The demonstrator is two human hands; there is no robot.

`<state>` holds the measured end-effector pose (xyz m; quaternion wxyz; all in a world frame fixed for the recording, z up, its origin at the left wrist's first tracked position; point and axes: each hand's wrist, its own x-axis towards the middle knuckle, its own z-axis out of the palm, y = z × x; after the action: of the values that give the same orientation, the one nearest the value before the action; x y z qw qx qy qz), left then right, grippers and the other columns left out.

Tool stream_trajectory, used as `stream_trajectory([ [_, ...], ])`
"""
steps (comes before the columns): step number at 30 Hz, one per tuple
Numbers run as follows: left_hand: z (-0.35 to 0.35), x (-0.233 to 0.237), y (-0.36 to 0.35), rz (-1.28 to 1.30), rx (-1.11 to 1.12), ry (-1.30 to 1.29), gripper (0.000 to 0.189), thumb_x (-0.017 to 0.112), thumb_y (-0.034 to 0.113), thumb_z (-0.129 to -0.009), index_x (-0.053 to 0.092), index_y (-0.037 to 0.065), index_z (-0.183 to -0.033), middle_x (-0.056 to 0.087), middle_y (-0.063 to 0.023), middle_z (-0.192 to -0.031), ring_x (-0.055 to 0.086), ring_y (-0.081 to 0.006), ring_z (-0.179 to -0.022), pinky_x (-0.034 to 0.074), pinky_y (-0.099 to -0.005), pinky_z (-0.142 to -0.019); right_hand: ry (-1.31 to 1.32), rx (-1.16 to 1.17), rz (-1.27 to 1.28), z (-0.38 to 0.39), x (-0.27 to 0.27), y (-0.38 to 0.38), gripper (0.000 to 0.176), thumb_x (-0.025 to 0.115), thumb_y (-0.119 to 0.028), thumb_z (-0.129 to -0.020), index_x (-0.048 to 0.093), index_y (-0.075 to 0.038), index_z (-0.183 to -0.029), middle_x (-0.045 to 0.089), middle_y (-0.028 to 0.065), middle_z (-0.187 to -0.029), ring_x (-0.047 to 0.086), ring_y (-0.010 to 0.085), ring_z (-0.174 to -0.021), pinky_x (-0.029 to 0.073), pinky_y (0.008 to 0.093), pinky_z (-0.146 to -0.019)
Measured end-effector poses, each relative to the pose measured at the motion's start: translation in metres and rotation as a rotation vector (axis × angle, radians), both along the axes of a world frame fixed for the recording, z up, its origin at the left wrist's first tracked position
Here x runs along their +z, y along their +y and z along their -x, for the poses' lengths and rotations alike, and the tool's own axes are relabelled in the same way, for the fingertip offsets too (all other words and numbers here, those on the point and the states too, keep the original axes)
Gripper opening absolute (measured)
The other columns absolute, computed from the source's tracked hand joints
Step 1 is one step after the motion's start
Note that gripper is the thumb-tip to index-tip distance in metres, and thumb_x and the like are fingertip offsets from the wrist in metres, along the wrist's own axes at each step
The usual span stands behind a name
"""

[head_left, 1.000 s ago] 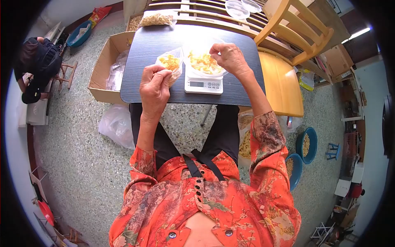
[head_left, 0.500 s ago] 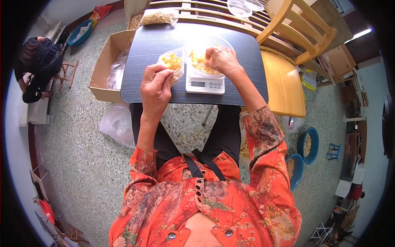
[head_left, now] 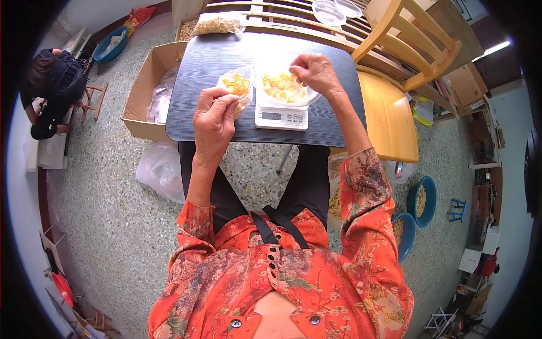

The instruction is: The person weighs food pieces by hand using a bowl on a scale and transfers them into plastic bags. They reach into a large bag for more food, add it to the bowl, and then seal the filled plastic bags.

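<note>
My left hand (head_left: 214, 116) pinches the edge of a clear plastic bag (head_left: 240, 85) that holds yellow-orange flakes. Just right of the bag, a clear round bowl (head_left: 307, 100) with more yellow flakes (head_left: 280, 86) rests on a white digital scale (head_left: 281, 118). Over the bowl's right rim is my right hand (head_left: 317, 73), its fingers pressed together; whatever is between them is too small to name. Scale and bag are near the front edge of the dark table (head_left: 197, 121).
A filled bag (head_left: 217, 24) lies at the table's back left. Beside the table stand an open cardboard box (head_left: 135, 101) on the left and a wooden chair (head_left: 389, 113) on the right. Blue basins (head_left: 432, 200) are on the floor; a person (head_left: 56, 85) sits far left.
My right hand has lifted out of the bowl and moved slightly up and right, uncovering more of the flakes. My left hand has stayed at the bag.
</note>
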<state>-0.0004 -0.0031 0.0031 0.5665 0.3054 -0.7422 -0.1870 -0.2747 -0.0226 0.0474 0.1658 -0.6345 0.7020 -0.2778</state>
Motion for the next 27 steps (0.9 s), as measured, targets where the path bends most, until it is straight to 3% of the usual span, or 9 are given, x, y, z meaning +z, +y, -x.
stream_trajectory([
  [4, 0.001, 0.001, 0.0, -0.002, 0.001, -0.007, 0.013, 0.072, -0.007, -0.081, 0.071, -0.002, -0.093, 0.062, -0.0099, -0.099, 0.064, -0.0225, -0.086, 0.054, -0.0322, -0.075, -0.208, -0.12, -0.008, 0.004, 0.002, 0.004, 0.014, 0.069, -0.012, -0.086, 0.075, -0.002, -0.094, 0.073, 0.0113, -0.075, 0.07, 0.0185, -0.07, 0.059, 0.0324, -0.074],
  [6, 0.001, 0.001, 0.0, -0.003, -0.001, -0.006, 0.013, 0.072, -0.007, -0.081, 0.07, -0.002, -0.093, 0.061, -0.0099, -0.099, 0.064, -0.0225, -0.086, 0.054, -0.0323, -0.075, 0.159, 0.03, -0.036, 0.006, -0.001, 0.002, 0.016, 0.072, -0.014, -0.086, 0.074, -0.008, -0.1, 0.073, 0.0128, -0.087, 0.071, 0.0222, -0.078, 0.059, 0.0355, -0.076],
  [7, 0.002, 0.001, 0.0, -0.004, -0.006, -0.004, 0.013, 0.072, -0.007, -0.081, 0.07, -0.002, -0.093, 0.061, -0.0098, -0.098, 0.064, -0.0225, -0.086, 0.054, -0.0323, -0.075, 0.159, 0.028, -0.036, 0.004, -0.003, 0.003, 0.016, 0.072, -0.014, -0.086, 0.074, -0.008, -0.1, 0.073, 0.0128, -0.087, 0.071, 0.0222, -0.078, 0.059, 0.0355, -0.076],
  [9, 0.003, 0.002, 0.0, -0.008, -0.012, -0.001, 0.013, 0.072, -0.007, -0.081, 0.07, -0.002, -0.093, 0.061, -0.0098, -0.098, 0.064, -0.0226, -0.086, 0.054, -0.0323, -0.075, 0.574, 0.055, 0.079, -0.008, -0.006, 0.01, 0.027, 0.077, -0.014, -0.082, 0.072, -0.012, -0.109, 0.073, 0.0107, -0.091, 0.07, 0.0229, -0.097, 0.059, 0.0368, -0.079],
  [10, 0.004, 0.004, 0.001, -0.011, -0.012, 0.004, 0.013, 0.072, -0.007, -0.081, 0.07, -0.002, -0.093, 0.061, -0.0098, -0.098, 0.064, -0.0226, -0.086, 0.054, -0.0323, -0.075, 0.578, 0.027, -0.045, -0.016, 0.005, 0.013, 0.034, 0.078, -0.018, -0.082, 0.07, -0.017, -0.115, 0.07, 0.0132, -0.103, 0.066, 0.0269, -0.108, 0.056, 0.0407, -0.087],
  [14, 0.002, 0.003, 0.0, 0.004, 0.001, -0.008, 0.013, 0.072, -0.007, -0.081, 0.07, -0.002, -0.093, 0.061, -0.0097, -0.098, 0.064, -0.0226, -0.086, 0.054, -0.0322, -0.075, 0.702, -0.051, 0.053, -0.022, -0.002, 0.008, 0.023, 0.074, -0.018, -0.084, 0.071, -0.014, -0.107, 0.067, 0.0133, -0.107, 0.068, 0.0289, -0.1, 0.058, 0.0402, -0.081],
  [16, 0.002, 0.003, 0.0, 0.007, -0.005, -0.004, 0.013, 0.073, -0.007, -0.081, 0.07, -0.002, -0.093, 0.061, -0.0097, -0.098, 0.064, -0.0226, -0.085, 0.054, -0.0322, -0.075, 0.761, -0.038, -0.062, -0.023, -0.001, 0.007, 0.02, 0.07, -0.017, -0.086, 0.071, -0.015, -0.106, 0.07, 0.0125, -0.101, 0.071, 0.0286, -0.096, 0.058, 0.0409, -0.079],
  [20, 0.002, 0.004, 0.001, -0.019, -0.016, 0.001, 0.014, 0.073, -0.006, -0.081, 0.07, -0.002, -0.094, 0.061, -0.0097, -0.097, 0.064, -0.0225, -0.085, 0.054, -0.0323, -0.074, 0.75, -0.061, -0.19, -0.025, -0.005, 0.002, 0.03, 0.074, -0.02, -0.086, 0.07, -0.015, -0.115, 0.071, 0.0149, -0.102, 0.07, 0.0284, -0.098, 0.057, 0.0412, -0.084],
  [27, 0.0, 0.004, 0.001, -0.008, -0.011, -0.001, 0.013, 0.073, -0.006, -0.082, 0.07, -0.002, -0.094, 0.061, -0.0097, -0.097, 0.064, -0.0225, -0.084, 0.053, -0.032, -0.074, 0.661, -0.012, -0.089, -0.021, -0.008, 0.002, 0.014, 0.071, -0.012, -0.086, 0.071, -0.008, -0.1, 0.073, 0.0151, -0.092, 0.072, 0.0294, -0.089, 0.057, 0.04, -0.081],
])
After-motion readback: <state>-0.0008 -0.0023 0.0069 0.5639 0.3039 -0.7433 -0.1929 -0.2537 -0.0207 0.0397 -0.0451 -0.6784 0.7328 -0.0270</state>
